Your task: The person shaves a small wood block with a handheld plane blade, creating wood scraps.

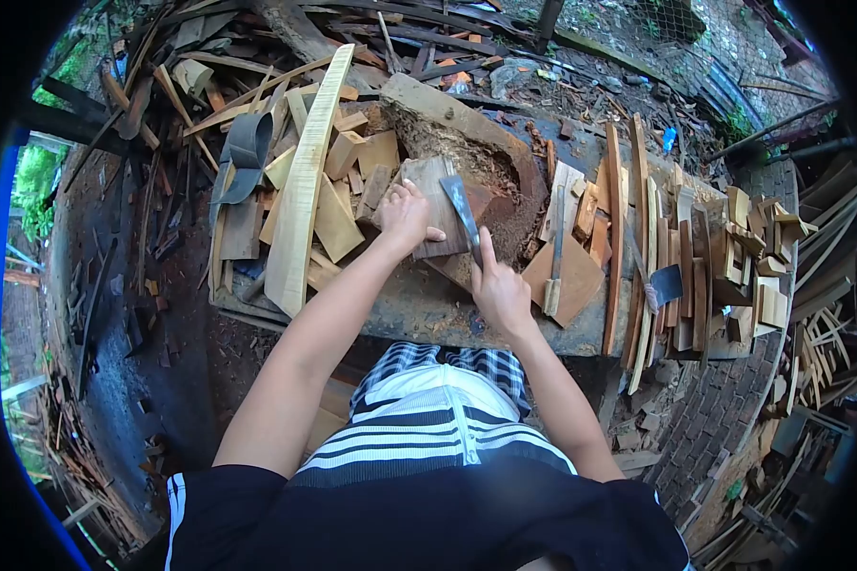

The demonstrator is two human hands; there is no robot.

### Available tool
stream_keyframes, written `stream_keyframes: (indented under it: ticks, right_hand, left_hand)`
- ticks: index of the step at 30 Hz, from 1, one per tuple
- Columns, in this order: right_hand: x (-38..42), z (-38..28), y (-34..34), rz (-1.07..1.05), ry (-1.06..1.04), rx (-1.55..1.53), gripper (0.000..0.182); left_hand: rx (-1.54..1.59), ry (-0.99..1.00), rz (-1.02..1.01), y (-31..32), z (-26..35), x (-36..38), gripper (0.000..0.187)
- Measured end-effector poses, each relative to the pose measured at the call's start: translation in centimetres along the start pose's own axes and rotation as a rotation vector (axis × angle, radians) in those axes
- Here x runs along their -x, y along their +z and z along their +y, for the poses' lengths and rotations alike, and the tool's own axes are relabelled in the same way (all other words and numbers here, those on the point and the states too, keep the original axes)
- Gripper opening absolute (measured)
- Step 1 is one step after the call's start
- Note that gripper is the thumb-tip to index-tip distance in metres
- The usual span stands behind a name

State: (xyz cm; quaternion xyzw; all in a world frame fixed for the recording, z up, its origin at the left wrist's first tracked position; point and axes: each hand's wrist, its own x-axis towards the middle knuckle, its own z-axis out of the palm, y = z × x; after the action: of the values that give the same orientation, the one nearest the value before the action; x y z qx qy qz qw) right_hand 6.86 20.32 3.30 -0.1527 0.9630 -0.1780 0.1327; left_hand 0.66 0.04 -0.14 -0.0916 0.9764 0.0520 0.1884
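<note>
My left hand rests on the left part of a greyish wooden block, its fingers bent over the block's edge and its thumb pointing right. In my right hand is the handle of a blade tool, with the index finger stretched along it. The metal blade points up and away, over the right side of the block. Behind the block lies a thick, hollowed piece of wood strewn with sawdust. A square brown board and a long thin blade are to the right of my right hand.
A long pale curved plank stands left of my left arm, beside piled offcuts and a rolled dark sheet. Long strips and stacked wood pieces line the right side. Scrap wood lies beyond the table.
</note>
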Motion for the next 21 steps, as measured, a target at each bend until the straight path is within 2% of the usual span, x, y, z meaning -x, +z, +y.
stream_keyframes:
  ticks: [3,5,9,11,15,21]
  right_hand:
    - [-0.2,0.1,0.5,0.029,-0.015,-0.014,0.066]
    - [2.3,0.7,-0.5,0.002,-0.023,0.010,0.066]
    - [5.8,2.1,-0.5,-0.007,-0.093,0.030,0.067]
    - [4.1,1.2,-0.9,-0.045,-0.032,0.027,0.067]
    - [0.9,0.5,0.4,0.060,-0.034,0.008,0.065]
    - [5.4,2.4,-0.7,-0.052,-0.037,-0.058,0.068]
  left_hand:
    - [0.011,0.010,0.018,-0.2,-0.2,0.3,0.135]
    - [-0.021,0.055,0.123,-0.1,-0.3,0.7,0.126]
    - [0.001,0.035,0.022,-0.1,-0.3,0.3,0.135]
    - [-0.003,0.001,-0.008,-0.4,0.0,0.1,0.135]
    - [0.007,0.023,0.037,-0.3,-0.3,0.3,0.135]
    - [0.022,0.018,-0.010,-0.5,-0.3,0.3,0.133]
